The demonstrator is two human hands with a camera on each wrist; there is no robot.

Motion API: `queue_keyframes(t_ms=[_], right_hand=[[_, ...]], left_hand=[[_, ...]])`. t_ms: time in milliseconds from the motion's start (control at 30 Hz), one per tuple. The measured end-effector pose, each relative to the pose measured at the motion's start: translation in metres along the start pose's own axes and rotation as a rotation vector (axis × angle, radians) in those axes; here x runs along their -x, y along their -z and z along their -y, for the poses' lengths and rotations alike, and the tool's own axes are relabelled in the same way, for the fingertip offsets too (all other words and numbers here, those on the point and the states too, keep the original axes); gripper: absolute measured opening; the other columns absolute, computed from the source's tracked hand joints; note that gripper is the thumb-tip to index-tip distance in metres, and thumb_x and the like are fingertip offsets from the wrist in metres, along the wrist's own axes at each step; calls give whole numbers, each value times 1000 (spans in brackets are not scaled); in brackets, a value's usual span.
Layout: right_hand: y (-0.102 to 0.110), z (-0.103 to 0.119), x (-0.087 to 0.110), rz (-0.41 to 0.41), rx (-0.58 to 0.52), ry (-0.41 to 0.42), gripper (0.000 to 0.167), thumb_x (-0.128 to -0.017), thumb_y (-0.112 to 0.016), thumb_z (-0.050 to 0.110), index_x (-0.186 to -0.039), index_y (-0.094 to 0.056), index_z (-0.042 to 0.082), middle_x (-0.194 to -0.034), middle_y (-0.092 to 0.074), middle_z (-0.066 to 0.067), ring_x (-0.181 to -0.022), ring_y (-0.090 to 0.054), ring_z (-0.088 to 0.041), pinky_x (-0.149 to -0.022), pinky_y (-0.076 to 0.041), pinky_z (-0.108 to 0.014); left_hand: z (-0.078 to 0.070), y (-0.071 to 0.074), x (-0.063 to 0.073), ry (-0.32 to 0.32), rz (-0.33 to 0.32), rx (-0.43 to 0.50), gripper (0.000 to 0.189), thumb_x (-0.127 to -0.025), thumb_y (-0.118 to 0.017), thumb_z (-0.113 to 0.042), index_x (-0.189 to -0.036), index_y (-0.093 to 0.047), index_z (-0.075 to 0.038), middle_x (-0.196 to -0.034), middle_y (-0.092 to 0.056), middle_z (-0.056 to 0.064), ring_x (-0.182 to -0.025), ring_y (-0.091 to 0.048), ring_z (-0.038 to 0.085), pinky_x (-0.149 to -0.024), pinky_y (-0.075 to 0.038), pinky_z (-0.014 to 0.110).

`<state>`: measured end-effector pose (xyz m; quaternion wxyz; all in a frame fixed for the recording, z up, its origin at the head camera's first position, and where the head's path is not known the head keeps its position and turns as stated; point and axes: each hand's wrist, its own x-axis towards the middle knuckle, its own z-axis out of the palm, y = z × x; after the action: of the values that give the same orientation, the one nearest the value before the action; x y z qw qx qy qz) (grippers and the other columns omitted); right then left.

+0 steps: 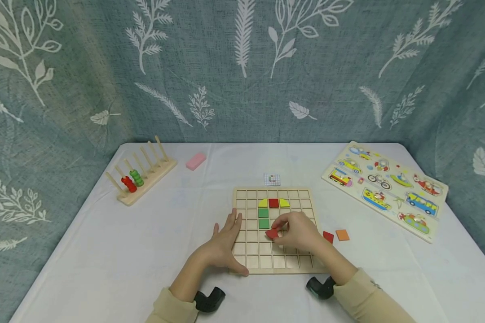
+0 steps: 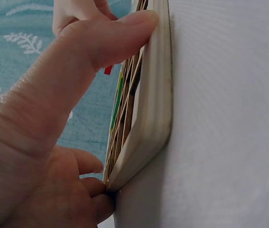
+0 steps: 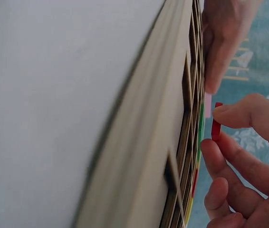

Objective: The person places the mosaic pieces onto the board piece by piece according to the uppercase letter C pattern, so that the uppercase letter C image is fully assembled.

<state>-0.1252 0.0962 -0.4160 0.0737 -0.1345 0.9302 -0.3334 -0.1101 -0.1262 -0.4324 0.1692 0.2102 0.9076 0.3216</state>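
Note:
A wooden grid board lies flat in front of me, with tiles in some of its cells. Near its top, a red square tile sits between two yellow curved tiles. Below the left one, two green square tiles are stacked in a column. My right hand pinches a small red tile between thumb and fingers, just over the cells below the green ones. With fingers spread, my left hand rests along the board's left side, its thumb on the front edge.
Right of the board lie another red tile and an orange tile. Behind it is a small pattern card. A peg rack with red and green beads and a pink block stand left; a vehicle puzzle lies right.

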Motion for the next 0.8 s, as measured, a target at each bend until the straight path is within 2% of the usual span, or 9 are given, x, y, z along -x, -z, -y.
queue_keyframes(t_ms=[200,433,800], right_hand=[[-6,4,-3,-6,14,30,16,-63,-79,10,-76,-69,14,-68,-59,7,-61,-48,-10,-54,-40,-25],[-10,8,-5,-7,2,16,18,-63,-81,12,-76,-69,13,-68,-60,8,-63,-51,-8,-57,-42,-26],[-12,10,-7,-37,60,8,17,-63,-82,18,-71,-68,14,-64,-58,9,-61,-50,-7,-56,-41,-26]], left_hand=[[0,0,0,-3,7,-3,133,-48,-90,-34,-144,-8,5,-151,7,18,-138,5,29,-105,3,57],[0,1,0,-7,11,-13,133,-48,-90,-34,-144,-7,5,-151,8,19,-138,5,29,-105,3,57],[0,1,1,-11,16,-29,132,-48,-90,-34,-144,-8,5,-151,7,19,-138,4,29,-105,2,57]])
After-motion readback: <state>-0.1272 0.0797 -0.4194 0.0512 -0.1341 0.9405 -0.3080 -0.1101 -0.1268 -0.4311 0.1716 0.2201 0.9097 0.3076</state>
